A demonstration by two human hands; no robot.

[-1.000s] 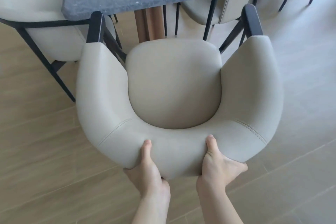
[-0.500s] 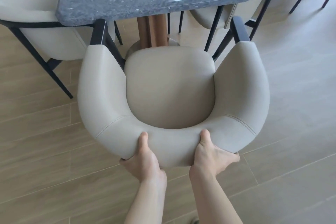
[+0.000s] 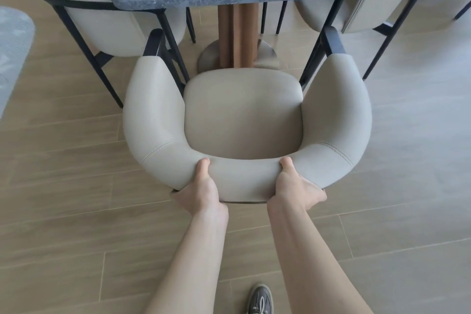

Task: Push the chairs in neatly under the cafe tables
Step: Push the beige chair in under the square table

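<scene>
Head view: left hand (image 3: 204, 191), right hand (image 3: 295, 190) grip chair (image 3: 158, 135) backrest.

Arms outstretched, left hand (image 3: 201, 192) and right hand (image 3: 293, 189) grip the chair back (image 3: 243, 177), thumbs on top.

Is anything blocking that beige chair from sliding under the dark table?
Probably. The brown wooden pedestal and round metal foot stand straight ahead of the beige padded armchair. A neighbouring chair's black metal legs sit close beside its arm on the left. The left hand and right hand grip its backrest directly.
</scene>
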